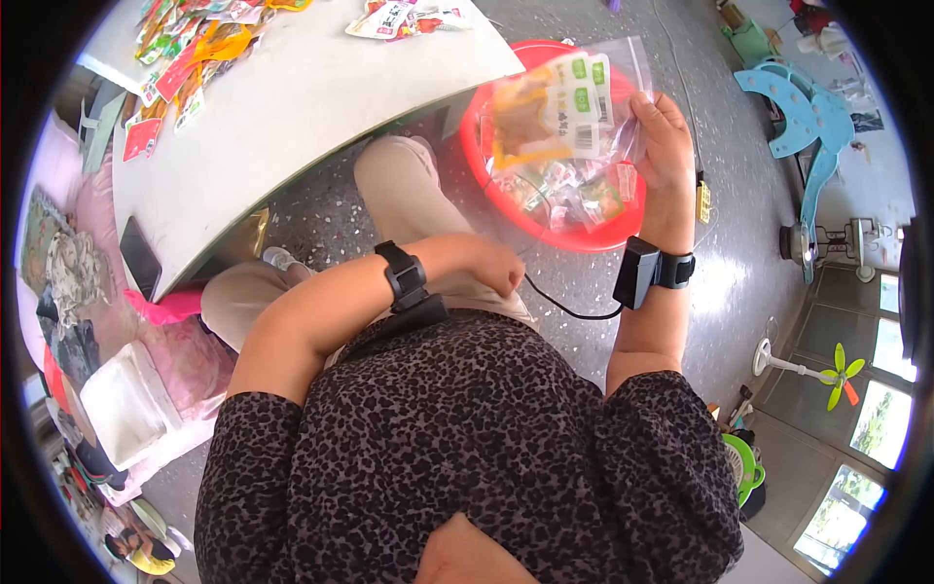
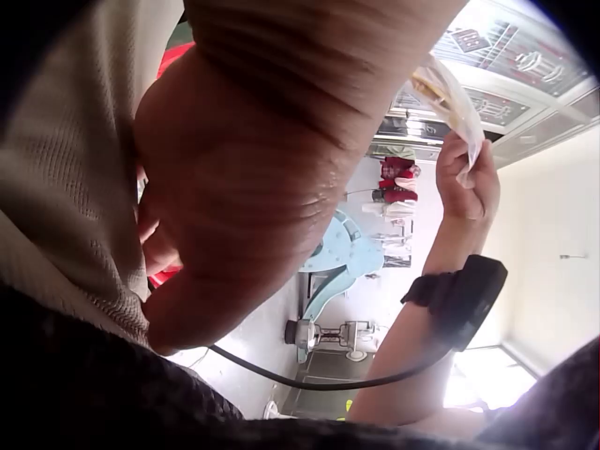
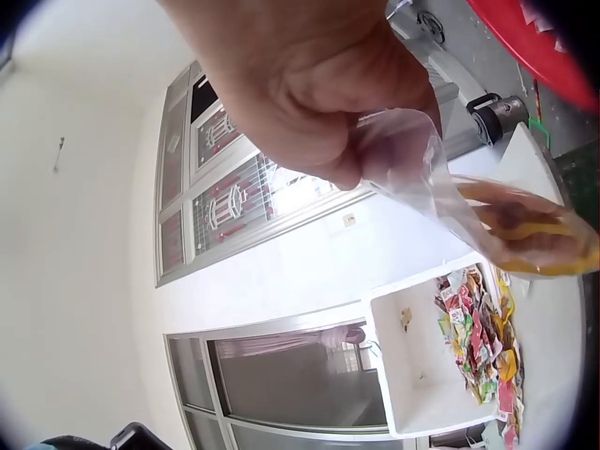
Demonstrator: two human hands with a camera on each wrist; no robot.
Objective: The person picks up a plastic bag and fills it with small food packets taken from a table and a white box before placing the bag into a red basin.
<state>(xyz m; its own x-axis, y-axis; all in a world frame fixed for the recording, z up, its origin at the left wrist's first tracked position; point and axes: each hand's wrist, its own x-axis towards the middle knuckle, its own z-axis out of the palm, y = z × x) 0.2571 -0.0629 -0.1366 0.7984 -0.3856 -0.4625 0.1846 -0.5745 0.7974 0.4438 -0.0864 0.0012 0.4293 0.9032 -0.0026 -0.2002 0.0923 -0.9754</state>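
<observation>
My right hand [image 1: 665, 136] pinches the edge of a clear zip bag [image 1: 628, 60] between thumb and fingers, holding it raised over the red basin. Inside the bag are printed food packets [image 1: 556, 112] with green labels and a yellow-orange picture. In the right wrist view the bag [image 3: 405, 155] hangs from the fingertips, and an orange-and-yellow packet [image 3: 525, 225] shows at its far end. My left hand [image 1: 499, 266] rests on my thigh with its fingers loosely curled and nothing visible in it; the left wrist view shows the hand [image 2: 244, 178] against the beige trousers [image 2: 75, 169].
The red basin [image 1: 496, 200] on the floor contains several small packets [image 1: 564, 195]. On the white table [image 1: 321, 88], colourful packets [image 1: 199, 63] lie piled at the far left, beside a phone [image 1: 141, 256] near the edge. A black cable [image 1: 574, 313] runs between my wrists.
</observation>
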